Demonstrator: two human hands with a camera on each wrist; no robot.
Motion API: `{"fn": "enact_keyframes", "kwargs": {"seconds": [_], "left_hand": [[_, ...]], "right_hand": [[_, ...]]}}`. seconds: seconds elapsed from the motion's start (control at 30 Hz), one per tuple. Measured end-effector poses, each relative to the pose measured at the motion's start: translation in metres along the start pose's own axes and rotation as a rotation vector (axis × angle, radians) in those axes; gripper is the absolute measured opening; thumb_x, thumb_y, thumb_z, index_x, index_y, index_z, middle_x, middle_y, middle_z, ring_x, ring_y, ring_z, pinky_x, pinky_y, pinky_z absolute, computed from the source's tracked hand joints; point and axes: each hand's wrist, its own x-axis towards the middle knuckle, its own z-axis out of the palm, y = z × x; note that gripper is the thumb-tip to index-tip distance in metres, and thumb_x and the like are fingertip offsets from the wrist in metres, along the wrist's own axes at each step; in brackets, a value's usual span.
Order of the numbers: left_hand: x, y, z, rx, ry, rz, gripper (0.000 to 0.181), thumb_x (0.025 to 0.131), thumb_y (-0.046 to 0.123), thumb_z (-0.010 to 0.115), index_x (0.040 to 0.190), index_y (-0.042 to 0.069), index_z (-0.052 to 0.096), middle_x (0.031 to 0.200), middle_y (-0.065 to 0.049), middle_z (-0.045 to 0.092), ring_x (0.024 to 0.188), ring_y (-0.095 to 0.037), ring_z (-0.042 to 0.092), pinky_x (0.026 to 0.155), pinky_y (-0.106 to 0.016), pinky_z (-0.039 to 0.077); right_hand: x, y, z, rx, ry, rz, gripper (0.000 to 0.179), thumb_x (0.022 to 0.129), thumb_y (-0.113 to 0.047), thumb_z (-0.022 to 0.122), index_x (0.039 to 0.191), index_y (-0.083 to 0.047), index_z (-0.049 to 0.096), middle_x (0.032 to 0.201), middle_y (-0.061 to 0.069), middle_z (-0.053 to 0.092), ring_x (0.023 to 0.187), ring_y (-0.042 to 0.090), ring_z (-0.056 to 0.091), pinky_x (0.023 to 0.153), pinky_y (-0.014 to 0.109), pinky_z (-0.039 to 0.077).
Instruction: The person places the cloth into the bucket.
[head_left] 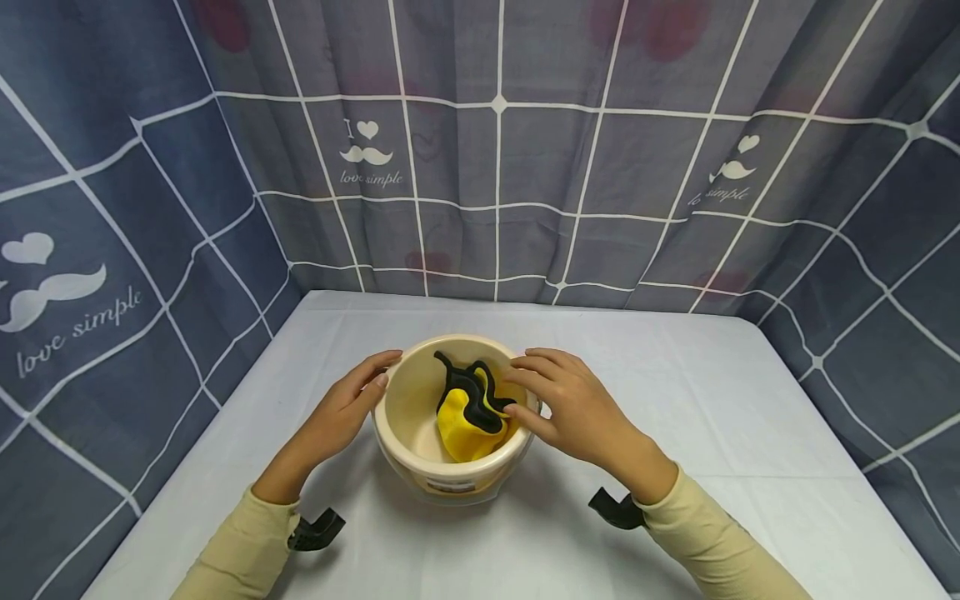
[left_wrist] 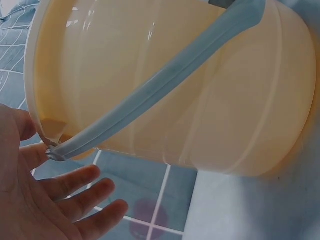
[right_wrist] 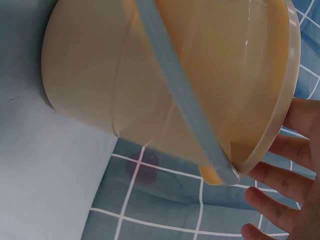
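A cream plastic bucket (head_left: pixel 450 469) stands upright on the white-covered table. Inside lies a soft, bunched yellow item with wavy black edging (head_left: pixel 468 425); its kind cannot be told. My left hand (head_left: pixel 348 408) is at the bucket's left rim, thumb and forefinger right by the edge, the other fingers loosely extended outside. On the opposite side, my right hand (head_left: pixel 577 408) rests at the right rim, its thumb and fingertips reaching over the opening. The bucket's grey-blue handle (left_wrist: pixel 160 87) hangs down along its near side.
White cloth (head_left: pixel 675 375) covers the table around the bucket. Grey-blue checked curtains (head_left: pixel 457 158) with white lines enclose the back and both sides. A black strap piece (head_left: pixel 317 530) sticks out from the left sleeve, and another black piece (head_left: pixel 617 508) from the right.
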Motion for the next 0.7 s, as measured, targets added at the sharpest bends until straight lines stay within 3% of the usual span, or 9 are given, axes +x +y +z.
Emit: {"fn": "enact_keyframes", "kwargs": {"seconds": [0.23,0.7], "left_hand": [[0.0,-0.002,0.0,0.015,0.012,-0.001,0.042,0.111,0.019,0.043,0.151,0.006,0.046,0.151,-0.014,0.049,0.14,-0.034,0.043,0.107,-0.058,0.039],[0.0,0.0,0.0,0.017,0.009,-0.002,0.043,0.111,0.018,0.044,0.151,0.003,0.045,0.152,-0.015,0.047,0.14,-0.033,0.042,0.108,-0.055,0.039]], "right_hand": [[-0.003,0.002,-0.001,-0.001,0.013,0.007,0.039,0.09,-0.03,0.079,0.123,-0.011,0.072,0.126,0.007,0.067,0.126,0.03,0.055,0.106,0.051,0.042],[-0.012,0.009,-0.002,-0.016,0.029,0.032,0.033,0.093,-0.029,0.074,0.122,-0.012,0.072,0.13,0.009,0.065,0.128,0.033,0.054,0.106,0.054,0.041]]}}
